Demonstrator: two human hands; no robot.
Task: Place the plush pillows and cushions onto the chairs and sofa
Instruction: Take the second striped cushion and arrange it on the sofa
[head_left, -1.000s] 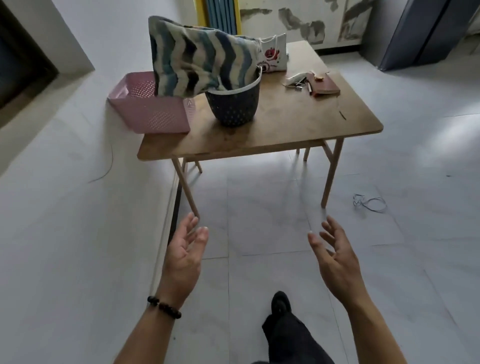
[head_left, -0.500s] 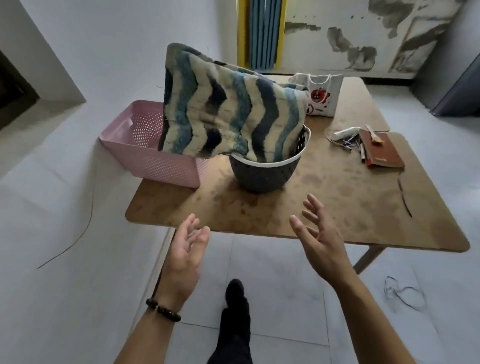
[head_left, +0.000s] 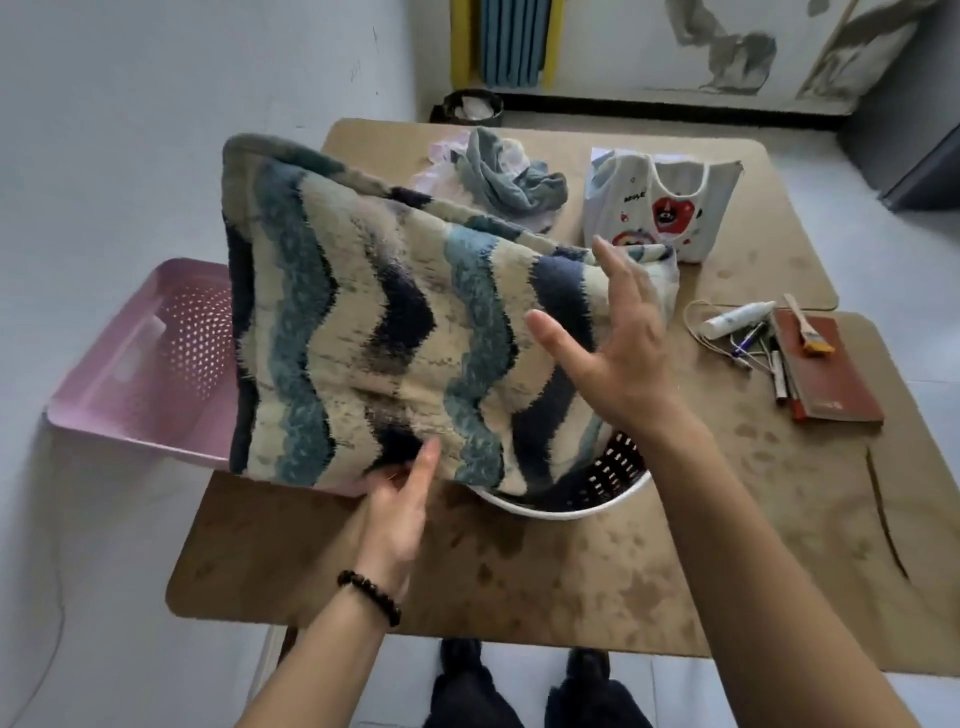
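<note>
A plush cushion (head_left: 374, 332) with blue, navy and cream zigzag stripes leans out of a dark round basket (head_left: 587, 488) with a white rim on the wooden table (head_left: 571, 577). My left hand (head_left: 397, 512) touches the cushion's lower edge from below, thumb against the front; whether it grips is unclear. My right hand (head_left: 618, 353) is spread open just in front of the cushion's right side, fingers apart, holding nothing.
A pink perforated basket (head_left: 140, 374) overhangs the table's left edge behind the cushion. Crumpled cloths (head_left: 509, 176), a white printed bag (head_left: 660, 208), a red notebook (head_left: 826, 374), pens, a tube and a brush lie at the back right. A wall runs along the left.
I have stepped up to the table and now look down on it. Both hands have risen from below the table edge to the cushion; the left one now touches its lower edge.
</note>
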